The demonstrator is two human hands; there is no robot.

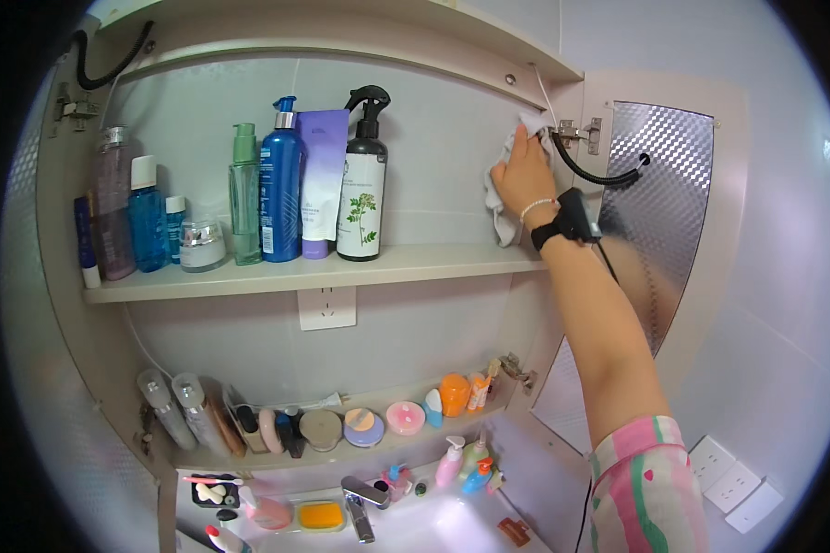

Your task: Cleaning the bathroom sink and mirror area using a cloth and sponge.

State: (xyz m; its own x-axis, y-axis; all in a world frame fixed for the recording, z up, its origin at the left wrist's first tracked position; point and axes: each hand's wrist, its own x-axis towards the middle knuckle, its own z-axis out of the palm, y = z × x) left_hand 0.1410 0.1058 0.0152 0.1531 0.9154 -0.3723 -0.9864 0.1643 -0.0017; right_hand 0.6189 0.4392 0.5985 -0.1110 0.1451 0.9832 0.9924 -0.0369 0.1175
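My right hand (527, 176) presses a light grey cloth (501, 207) against the right inner side of an open wall cabinet, above its upper shelf (449, 261). A beaded bracelet and a black strap with a device are on that wrist. Left of the hand, on the same shelf, stand a black-topped spray bottle (363, 186), a purple and white tube (321, 173), a blue pump bottle (281, 193) and a green glass bottle (245, 207). A cream jar (202, 245) and several more bottles stand farther left. My left hand is out of view.
A metal hinge (577, 133) and black corrugated hose (595, 178) are beside my right wrist, near the open door. Cosmetics line the lower shelf (263, 460). Below are a chrome faucet (363, 508), pump bottles and the white sink (422, 529). A wall socket (327, 308) sits between the shelves.
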